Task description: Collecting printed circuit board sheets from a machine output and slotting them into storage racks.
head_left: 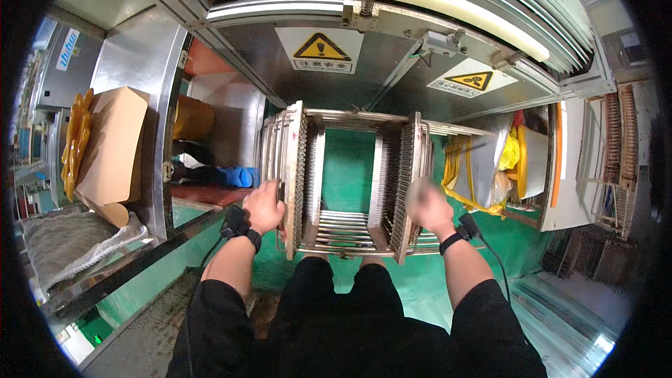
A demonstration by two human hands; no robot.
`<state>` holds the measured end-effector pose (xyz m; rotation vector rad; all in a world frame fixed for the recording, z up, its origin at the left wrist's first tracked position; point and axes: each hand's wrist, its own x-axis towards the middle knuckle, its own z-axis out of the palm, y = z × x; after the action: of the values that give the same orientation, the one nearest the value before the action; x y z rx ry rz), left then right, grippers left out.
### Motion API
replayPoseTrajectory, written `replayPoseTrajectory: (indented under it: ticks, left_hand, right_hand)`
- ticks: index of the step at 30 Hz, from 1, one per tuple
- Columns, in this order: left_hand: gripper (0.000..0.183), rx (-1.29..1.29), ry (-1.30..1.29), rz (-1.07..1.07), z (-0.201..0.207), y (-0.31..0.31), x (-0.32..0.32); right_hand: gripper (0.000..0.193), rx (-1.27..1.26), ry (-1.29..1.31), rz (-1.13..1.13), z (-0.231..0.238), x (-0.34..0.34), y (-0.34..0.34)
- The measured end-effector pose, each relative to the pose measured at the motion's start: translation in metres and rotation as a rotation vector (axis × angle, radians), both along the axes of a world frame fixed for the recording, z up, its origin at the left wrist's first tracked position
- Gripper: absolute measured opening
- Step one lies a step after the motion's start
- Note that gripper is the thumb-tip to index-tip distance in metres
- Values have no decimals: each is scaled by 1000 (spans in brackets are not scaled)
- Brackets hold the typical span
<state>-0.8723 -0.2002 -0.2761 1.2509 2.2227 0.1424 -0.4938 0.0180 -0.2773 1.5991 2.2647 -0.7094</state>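
A metal rack with slotted, comb-like sides and rod bars stands in front of my legs, open in the middle. My left hand is closed around a rod at the rack's left side, its thumb near the outer frame. At the rack's right side is my right hand, against the outer edge of the frame. A blurred patch covers its fingers, so its grip cannot be made out. Both wrists wear black straps with small devices and cables.
A machine with warning signs overhangs the far side. On the left, a steel bench carries an open cardboard box and a grey cloth. Yellow-framed bins with bags stand right. The floor is green.
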Motion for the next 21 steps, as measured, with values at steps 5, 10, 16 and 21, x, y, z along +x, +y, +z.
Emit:
replayPoseTrajectory:
  ticks: [5, 10, 16, 21]
  left_hand:
    - [56, -22, -62, 73, 0, -3, -11]
    - [60, 227, -134, 100, 28, -4, -12]
    - [44, 419, -912, 429, 141, 7, -4]
    - [39, 645, -1033, 169, 241, 66, 11]
  right_hand:
    - [39, -140, -130, 36, 18, -16, 11]
    - [38, -218, 311, 8, 35, 32, 16]
    - [36, -40, 88, -392, 69, 244, -88]
    - [31, -236, -116, -423, 102, 368, -232]
